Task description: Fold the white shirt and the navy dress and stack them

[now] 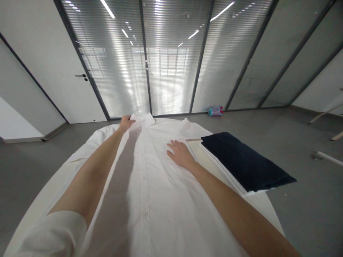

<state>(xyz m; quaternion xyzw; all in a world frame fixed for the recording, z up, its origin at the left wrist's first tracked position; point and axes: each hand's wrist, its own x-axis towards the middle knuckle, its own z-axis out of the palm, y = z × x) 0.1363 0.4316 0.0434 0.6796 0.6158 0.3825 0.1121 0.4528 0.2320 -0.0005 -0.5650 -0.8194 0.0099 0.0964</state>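
Note:
A white button-up shirt [158,167] lies spread over the round table, front side up, its collar [146,120] at the far end and its button strip running towards me. At the far left of the collar, my left hand [127,122] is closed on the shirt's cloth near the shoulder. My right hand [180,153] rests palm down on the right side of the shirt's chest, fingers stretched out and apart. One sleeve [93,144] trails to the left over the table.
On the right of the cream table [270,207] lies a stack of folded clothes, dark navy cloth [243,160] on top of white. Beyond, a blue and red bin or bag [215,111] sits on the grey floor by the glass partition. White furniture legs [328,157] stand at right.

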